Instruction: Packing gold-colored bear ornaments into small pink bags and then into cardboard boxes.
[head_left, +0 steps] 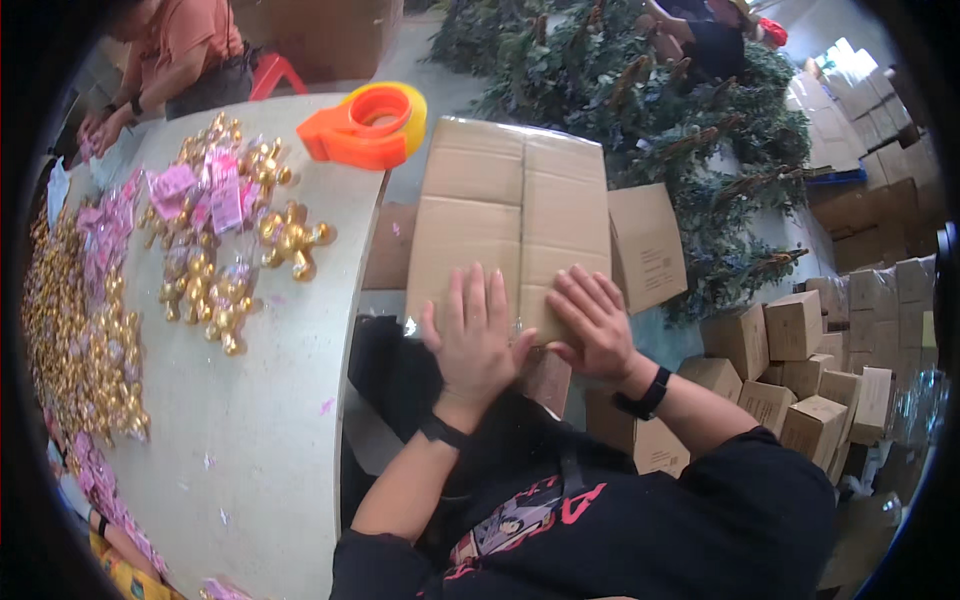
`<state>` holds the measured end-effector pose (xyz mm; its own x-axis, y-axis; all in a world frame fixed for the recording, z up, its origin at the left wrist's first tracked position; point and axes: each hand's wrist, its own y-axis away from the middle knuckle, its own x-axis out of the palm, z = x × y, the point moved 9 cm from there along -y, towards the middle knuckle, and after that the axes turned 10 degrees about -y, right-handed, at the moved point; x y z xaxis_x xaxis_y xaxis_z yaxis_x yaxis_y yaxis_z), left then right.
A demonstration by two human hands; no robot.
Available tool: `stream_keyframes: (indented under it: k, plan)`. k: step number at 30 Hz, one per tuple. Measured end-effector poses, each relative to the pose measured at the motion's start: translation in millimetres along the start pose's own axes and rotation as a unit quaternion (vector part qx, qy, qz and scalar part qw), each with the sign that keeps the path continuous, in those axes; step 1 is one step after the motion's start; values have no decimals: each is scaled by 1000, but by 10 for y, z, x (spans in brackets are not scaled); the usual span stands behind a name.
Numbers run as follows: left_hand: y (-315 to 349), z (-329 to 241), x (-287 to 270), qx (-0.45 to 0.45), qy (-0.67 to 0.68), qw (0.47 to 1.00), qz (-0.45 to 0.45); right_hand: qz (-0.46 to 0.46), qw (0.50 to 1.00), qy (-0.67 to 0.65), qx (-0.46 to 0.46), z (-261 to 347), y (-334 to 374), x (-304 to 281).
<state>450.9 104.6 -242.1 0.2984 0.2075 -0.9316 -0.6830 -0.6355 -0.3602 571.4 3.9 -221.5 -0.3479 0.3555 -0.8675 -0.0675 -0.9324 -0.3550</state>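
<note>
A closed brown cardboard box (465, 210) is in front of me, its top flaps meeting along a middle seam with shiny clear tape at the ends. My left hand (472, 325) lies flat on the near left part of the box top, fingers stretched and thumb out toward the seam. Across the seam, my right hand (597, 322) rests on the near right part and edge of the box, its fingers extended. Neither hand holds anything. An orange tape dispenser (345, 138) with a yellow roll stands on the table corner, left of the box.
The pale table (270, 400) on my left carries many shiny gold bear-shaped figures (293, 238) and pink packets (226, 203). Artificial green branches (640, 110) are piled beyond the box. Cartons (795, 325) are heaped at right. Other people (185, 50) are at work nearby.
</note>
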Motion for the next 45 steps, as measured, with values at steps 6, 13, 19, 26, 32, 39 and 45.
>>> stream_keyframes:
  k: [6, 13, 19, 26, 32, 39, 45]
  plan:
    - [-6, 64, 62, 88, 32, 990, -105, -19, 999, 17, -40, 30, -83, 85]
    - [-10, 94, -9, 85, 69, 989, -102, -35, 997, 19, -59, 85, -107, 63]
    - [11, 102, -7, 88, 118, 986, -82, -51, 998, 9, -46, 109, -146, 17]
    - [55, 74, 3, 115, 105, 985, -70, -67, 997, 5, -49, 117, -131, -4]
    - [48, 90, -37, 123, 162, 977, -60, -82, 995, -20, -52, 78, -100, -5]
    - [149, 596, -193, 9, 198, 972, -125, -115, 988, -90, -49, -52, 7, -78]
    - [118, 1042, 449, -266, 495, 810, -167, -315, 918, -203, 128, -376, 302, -59]
